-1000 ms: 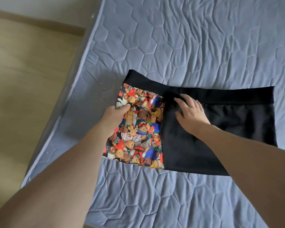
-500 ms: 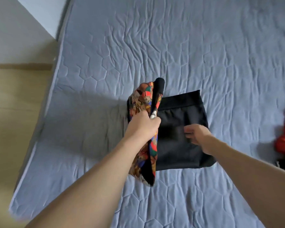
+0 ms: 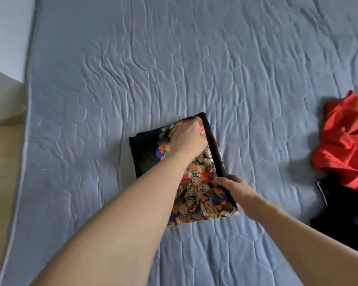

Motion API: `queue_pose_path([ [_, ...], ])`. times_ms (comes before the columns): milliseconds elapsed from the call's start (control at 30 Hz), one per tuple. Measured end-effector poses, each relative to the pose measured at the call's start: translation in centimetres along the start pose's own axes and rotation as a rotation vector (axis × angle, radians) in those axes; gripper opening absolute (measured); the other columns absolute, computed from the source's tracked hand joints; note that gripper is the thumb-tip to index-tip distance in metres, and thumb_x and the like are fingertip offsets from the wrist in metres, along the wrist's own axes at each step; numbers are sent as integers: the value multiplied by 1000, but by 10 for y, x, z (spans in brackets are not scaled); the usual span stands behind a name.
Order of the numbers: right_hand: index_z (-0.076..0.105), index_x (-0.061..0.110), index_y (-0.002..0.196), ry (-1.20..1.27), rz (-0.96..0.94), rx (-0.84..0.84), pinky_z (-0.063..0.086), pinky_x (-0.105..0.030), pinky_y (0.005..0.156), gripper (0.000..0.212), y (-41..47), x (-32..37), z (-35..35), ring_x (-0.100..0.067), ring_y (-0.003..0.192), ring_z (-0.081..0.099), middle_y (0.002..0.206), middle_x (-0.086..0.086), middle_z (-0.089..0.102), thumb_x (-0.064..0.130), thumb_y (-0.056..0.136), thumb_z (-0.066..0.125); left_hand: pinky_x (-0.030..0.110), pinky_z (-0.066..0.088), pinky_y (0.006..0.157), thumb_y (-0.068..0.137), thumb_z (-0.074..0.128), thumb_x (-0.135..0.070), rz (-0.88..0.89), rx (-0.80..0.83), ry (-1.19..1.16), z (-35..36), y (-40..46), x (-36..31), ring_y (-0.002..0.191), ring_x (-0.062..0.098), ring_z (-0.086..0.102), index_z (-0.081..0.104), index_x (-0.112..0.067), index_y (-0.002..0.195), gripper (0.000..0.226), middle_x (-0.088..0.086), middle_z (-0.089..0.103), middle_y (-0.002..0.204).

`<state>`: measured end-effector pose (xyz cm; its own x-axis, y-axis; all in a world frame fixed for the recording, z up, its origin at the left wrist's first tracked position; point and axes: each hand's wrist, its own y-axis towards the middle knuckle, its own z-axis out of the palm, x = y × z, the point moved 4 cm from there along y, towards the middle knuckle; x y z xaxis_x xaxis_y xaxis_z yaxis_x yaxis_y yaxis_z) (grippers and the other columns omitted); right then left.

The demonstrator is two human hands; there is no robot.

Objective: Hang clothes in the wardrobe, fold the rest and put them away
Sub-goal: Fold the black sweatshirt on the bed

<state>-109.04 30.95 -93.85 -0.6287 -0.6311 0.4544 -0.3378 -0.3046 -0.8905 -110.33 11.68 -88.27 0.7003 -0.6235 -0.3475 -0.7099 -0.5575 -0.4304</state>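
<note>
Left hand [image 3: 187, 139] grips the bear-print flap, now folded over the black garment [image 3: 145, 153]; right hand [image 3: 235, 187] pinches its right edge, fold nearly complete.

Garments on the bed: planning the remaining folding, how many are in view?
3. The teddy-print garment mid-bed under both hands; a red garment at the right edge; a dark garment below it, partly cropped. More may lie out of frame.

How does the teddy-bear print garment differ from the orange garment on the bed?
The teddy-bear print garment lies folded flat; the orange garment lies crumpled. The left hand and right hand hold the print one; nothing touches the orange one. One is patterned, the other plain. Both lie on the bed.
</note>
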Motion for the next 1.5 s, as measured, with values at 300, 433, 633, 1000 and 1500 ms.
queue_pose_path([
  [300, 48, 8, 119, -601, -88, -209, 34, -44, 99, 32, 19, 6, 26, -36, 117, 37, 128, -9, 31, 27, 93, 44, 37, 21, 112, 101, 38, -37, 141, 179, 256, -2, 58, 42, 139, 24, 27, 40, -20, 141, 44, 1, 28, 153],
  [433, 45, 6, 103, -486, -25, -178, 43, -40, 89, 17, 44, -4, 18, -28, 96, 47, 103, -10, 48, 19, 95, 38, 35, 39, 90, 102, 34, -37, 178, 191, 115, 10, 67, 24, 119, 26, 49, 47, -18, 124, 32, 5, 45, 136],
  [633, 32, 8, 116, -488, -161, -278, 38, -34, 68, 23, 55, -8, 24, -27, 76, 49, 85, -5, 48, 12, 94, 36, 45, 46, 87, 102, 29, -44, 142, 202, 135, 39, 90, 38, 103, 27, 56, 42, -20, 120, 33, 8, 55, 121],
  [1000, 69, 10, 90, -18, 135, 139, 60, -39, 72, 61, 69, -27, 33, -27, 75, 73, 81, -10, 75, 68, 75, 59, 38, 45, 93, 73, 44, -84, -76, 376, 145, 49, 101, 56, 109, 28, 57, 47, -10, 133, 96, 9, 56, 130],
  [1500, 13, 31, 147, -530, -42, -556, 27, -50, 105, 93, 30, -12, -4, -37, 132, 31, 146, -8, 26, 68, 74, 58, 41, 43, 101, 84, 31, -77, -596, 161, -509, 61, -23, 174, 118, 30, 54, 39, -14, 142, 86, 11, 53, 135],
])
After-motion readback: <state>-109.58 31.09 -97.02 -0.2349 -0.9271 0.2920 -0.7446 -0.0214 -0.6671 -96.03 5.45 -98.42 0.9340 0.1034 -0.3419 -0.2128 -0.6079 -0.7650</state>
